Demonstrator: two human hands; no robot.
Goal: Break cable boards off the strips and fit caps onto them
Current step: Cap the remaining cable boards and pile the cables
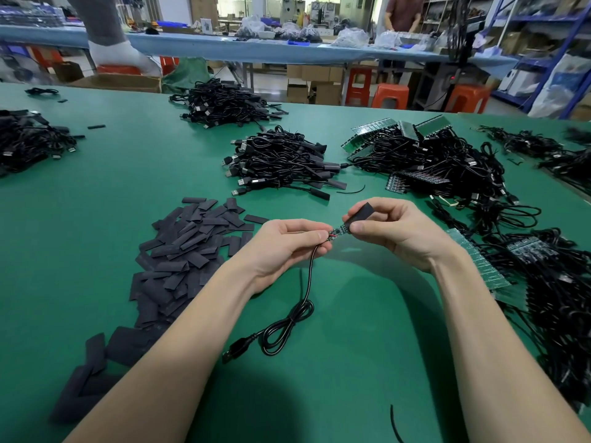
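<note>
Mid-frame, left hand [287, 247] pinched cable board [335, 233], long axis pointing upper right, right hand [393, 231] gripped black cap [361, 212] over its tip

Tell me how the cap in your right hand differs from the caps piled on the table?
The held cap is pinched in the right hand and meets the board; the piled caps lie loose on the table. The held cap is tilted in the air; the piled ones lie flat. All are dark sleeves.

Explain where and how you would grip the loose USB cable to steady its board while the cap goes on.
Pinch the cable just behind the board, from the left as the left hand does; that leaves the board's free end toward the cap.
</note>
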